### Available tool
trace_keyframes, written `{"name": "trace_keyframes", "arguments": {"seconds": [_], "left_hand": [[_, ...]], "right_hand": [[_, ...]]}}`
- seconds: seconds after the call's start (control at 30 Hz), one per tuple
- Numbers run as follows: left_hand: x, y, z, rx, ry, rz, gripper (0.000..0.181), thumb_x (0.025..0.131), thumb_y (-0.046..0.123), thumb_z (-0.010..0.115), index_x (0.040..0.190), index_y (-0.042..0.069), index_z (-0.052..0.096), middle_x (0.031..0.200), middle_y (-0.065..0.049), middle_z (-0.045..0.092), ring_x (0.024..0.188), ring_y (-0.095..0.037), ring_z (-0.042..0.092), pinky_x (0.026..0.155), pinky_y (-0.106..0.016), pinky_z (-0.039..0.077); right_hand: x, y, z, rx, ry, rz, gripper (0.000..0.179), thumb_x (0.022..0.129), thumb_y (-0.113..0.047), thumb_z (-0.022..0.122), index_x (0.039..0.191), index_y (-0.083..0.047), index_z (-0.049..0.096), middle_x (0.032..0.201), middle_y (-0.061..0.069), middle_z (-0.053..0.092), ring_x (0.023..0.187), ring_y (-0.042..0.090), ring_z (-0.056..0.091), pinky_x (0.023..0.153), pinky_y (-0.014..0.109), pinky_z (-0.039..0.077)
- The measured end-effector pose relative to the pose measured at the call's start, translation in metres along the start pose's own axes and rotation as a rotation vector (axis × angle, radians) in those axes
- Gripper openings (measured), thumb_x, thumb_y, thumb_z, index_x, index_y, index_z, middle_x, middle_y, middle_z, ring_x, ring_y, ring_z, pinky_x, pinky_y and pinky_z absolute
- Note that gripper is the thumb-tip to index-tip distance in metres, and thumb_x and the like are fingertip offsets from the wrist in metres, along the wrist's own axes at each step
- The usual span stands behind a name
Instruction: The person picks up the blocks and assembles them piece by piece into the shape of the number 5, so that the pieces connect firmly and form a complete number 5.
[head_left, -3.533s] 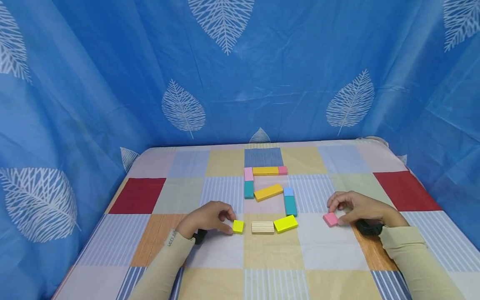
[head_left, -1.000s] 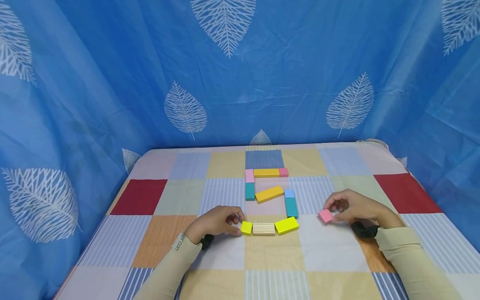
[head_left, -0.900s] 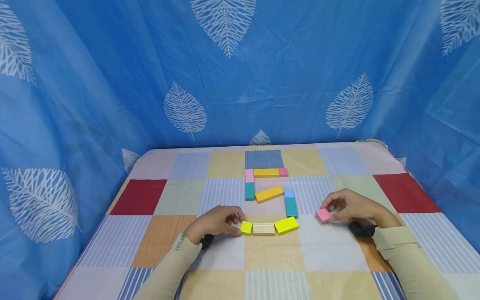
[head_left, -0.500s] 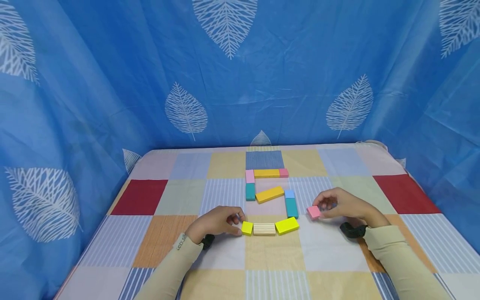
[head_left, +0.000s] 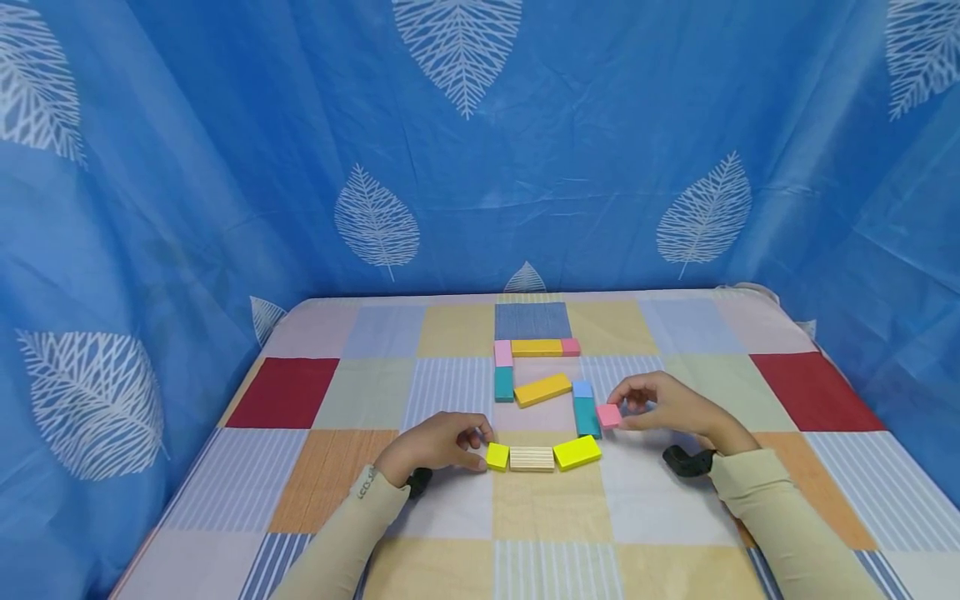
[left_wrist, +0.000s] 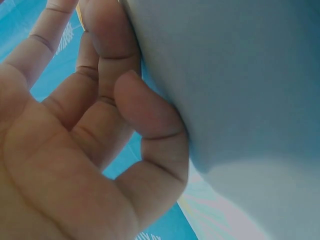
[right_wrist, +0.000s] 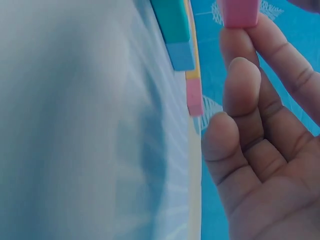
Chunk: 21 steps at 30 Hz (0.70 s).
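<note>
In the head view my left hand [head_left: 438,443] rests on the cloth, thumb and index finger holding a small yellow cube block [head_left: 497,456] at its left side. That cube sits against the left end of a striped natural-wood block [head_left: 532,458]. My right hand [head_left: 671,408] pinches a small pink block [head_left: 609,416] between thumb and index finger, close to the right of a teal block [head_left: 587,417]. The right wrist view shows the pink block [right_wrist: 240,12] at the fingertips, apart from the cloth. In the left wrist view my left hand [left_wrist: 95,130] shows curled fingers, the cube out of sight.
A bright yellow block [head_left: 577,452] lies tilted right of the wood block. Beyond are a light blue block [head_left: 582,389], a slanted orange block [head_left: 543,390], another teal block [head_left: 503,384], a light pink block [head_left: 502,353], a long orange block [head_left: 536,348] and a dark pink block [head_left: 571,347].
My right hand has carried the pink block left, up beside the teal block. Earlier, my left hand slid the yellow cube right against the wood block; it has since stayed there.
</note>
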<state>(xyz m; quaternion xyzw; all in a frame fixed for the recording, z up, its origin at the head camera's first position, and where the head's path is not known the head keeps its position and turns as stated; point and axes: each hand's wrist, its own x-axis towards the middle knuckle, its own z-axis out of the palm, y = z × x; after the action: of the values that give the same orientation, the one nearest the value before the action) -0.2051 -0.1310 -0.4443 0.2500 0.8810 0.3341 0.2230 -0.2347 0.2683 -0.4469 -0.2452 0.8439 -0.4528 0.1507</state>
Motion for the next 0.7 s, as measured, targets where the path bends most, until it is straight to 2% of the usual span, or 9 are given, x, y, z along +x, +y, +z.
{"name": "trace_keyframes", "arguments": {"seconds": [0.13,0.2,0.43,0.7], "left_hand": [[0.001,0.0,0.0,0.001,-0.002,0.002,0.027,0.09,0.004,0.088,0.108,0.013,0.07,0.089,0.002,0.059,0.082,-0.015,0.052,0.069,-0.025,0.043],[0.001,0.0,0.0,0.002,-0.002,0.001,0.027,0.09,0.004,0.088,0.108,0.013,0.07,0.089,0.002,0.059,0.082,-0.016,0.052,0.069,-0.025,0.043],[0.001,0.0,0.0,0.003,-0.003,0.0,0.027,0.09,0.004,0.088,0.108,0.013,0.07,0.089,0.002,0.059,0.082,-0.015,0.052,0.069,-0.025,0.043],[0.002,-0.001,0.0,0.006,-0.009,-0.006,0.027,0.09,0.004,0.088,0.109,0.013,0.07,0.089,0.002,0.058,0.082,-0.015,0.052,0.07,-0.026,0.043]], "right_hand": [[0.006,-0.001,0.003,-0.029,-0.007,-0.101,0.022,0.091,-0.005,0.085,0.11,0.0,0.076,0.092,0.006,0.067,0.081,0.016,0.057,0.074,0.026,0.051],[0.009,-0.003,0.004,-0.029,-0.01,-0.124,0.021,0.091,-0.005,0.085,0.11,0.0,0.076,0.092,0.006,0.068,0.08,0.015,0.057,0.074,0.026,0.051],[0.018,-0.009,0.009,-0.034,-0.009,-0.116,0.022,0.091,-0.006,0.086,0.11,-0.001,0.076,0.097,0.007,0.07,0.082,0.017,0.057,0.075,0.027,0.051],[0.028,-0.015,0.018,-0.052,-0.014,-0.154,0.02,0.092,-0.005,0.085,0.11,-0.001,0.077,0.091,0.002,0.068,0.08,0.015,0.057,0.073,0.028,0.051]]}}
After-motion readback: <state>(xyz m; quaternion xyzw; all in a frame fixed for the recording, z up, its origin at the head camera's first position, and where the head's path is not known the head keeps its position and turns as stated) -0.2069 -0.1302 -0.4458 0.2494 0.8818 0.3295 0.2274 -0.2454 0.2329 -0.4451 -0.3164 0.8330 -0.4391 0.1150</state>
